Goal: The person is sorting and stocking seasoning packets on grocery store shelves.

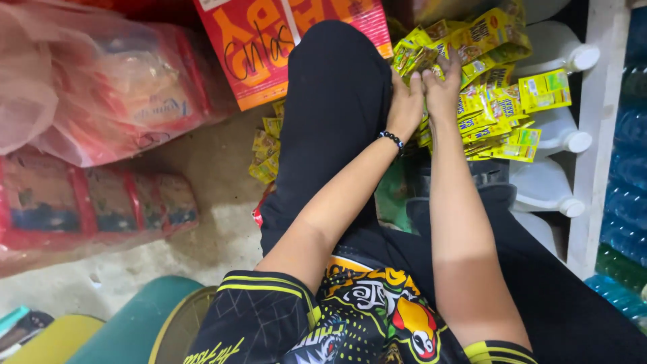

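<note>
Both my hands reach forward over my black-trousered knee [330,101] into a heap of small yellow and green sachets [495,101]. My left hand [405,104], with a black bead bracelet at the wrist, has its fingers pressed on sachets at the heap's left side. Beside it and touching it, my right hand [443,91] is closed on sachets in the heap's middle. Several sachet strips hang down to the right of my hands. A few more yellow sachets [265,152] lie on the floor left of my knee.
An orange-red cardboard box [269,47] stands at the top. Plastic-wrapped packs of goods [101,87] are stacked on the left. White plastic jugs [559,135] lie at the right beside a white shelf post [593,135] and blue and green bottles [623,229]. A green stool [135,323] is at bottom left.
</note>
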